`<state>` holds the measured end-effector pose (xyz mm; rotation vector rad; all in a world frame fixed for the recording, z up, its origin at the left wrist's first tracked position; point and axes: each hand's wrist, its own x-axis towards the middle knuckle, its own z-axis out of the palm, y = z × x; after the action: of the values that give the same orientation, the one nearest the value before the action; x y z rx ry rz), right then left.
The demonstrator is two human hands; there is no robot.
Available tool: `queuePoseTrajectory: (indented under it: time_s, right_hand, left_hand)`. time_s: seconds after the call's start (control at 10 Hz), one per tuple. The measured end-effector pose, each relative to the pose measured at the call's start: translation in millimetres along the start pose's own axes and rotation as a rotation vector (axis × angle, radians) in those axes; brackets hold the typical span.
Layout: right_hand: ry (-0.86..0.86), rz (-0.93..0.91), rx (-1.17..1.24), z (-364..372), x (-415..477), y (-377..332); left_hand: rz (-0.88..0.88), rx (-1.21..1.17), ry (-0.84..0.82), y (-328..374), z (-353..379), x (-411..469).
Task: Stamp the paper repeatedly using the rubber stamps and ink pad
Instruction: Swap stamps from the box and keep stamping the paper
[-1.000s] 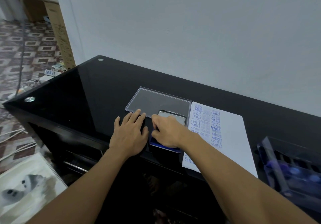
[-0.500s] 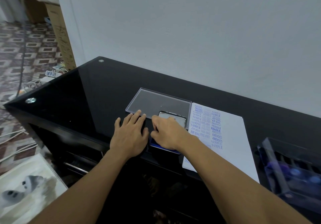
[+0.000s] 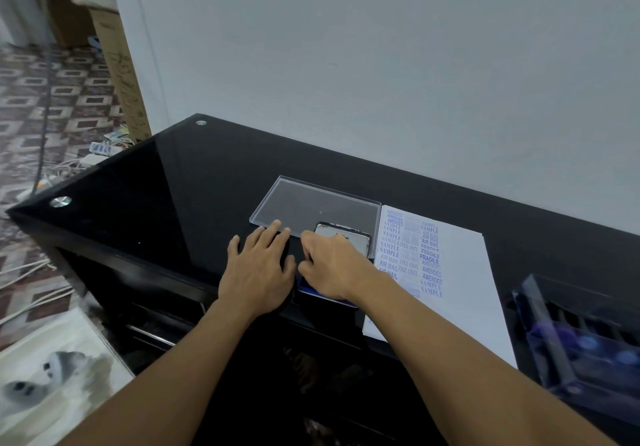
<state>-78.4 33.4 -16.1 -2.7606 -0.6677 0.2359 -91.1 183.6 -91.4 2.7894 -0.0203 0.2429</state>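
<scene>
A white paper point(image 3: 460, 272) lies on the black glass table point(image 3: 173, 203), and its left part carries several blue stamped words. Just left of it sits the ink pad point(image 3: 311, 291) with a blue base, its silver lid point(image 3: 343, 236) open at the back. My right hand point(image 3: 334, 269) lies over the pad with its fingers curled at the pad's left edge. Whatever is under the palm is hidden. My left hand point(image 3: 259, 269) rests flat on the table beside the pad, fingers straight. A clear blue case of rubber stamps point(image 3: 585, 345) stands at the right.
A clear plastic lid point(image 3: 311, 203) lies flat behind the hands, touching the paper's left edge. The table's front edge runs just under my wrists. The wall stands close behind the table. Cables and a cardboard box are on the floor at left.
Both hands stay in place over the ink pad and the table. Only the view has shifted slightly.
</scene>
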Motion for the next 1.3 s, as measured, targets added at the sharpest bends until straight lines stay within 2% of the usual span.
queuePoseTrajectory:
  time_s: [1.3]
  right_hand:
    - [0.031,0.002,-0.016,6.0,2.7,2.5]
  left_hand:
    - [-0.004,0.010,-0.010,0.6,-1.3,-0.2]
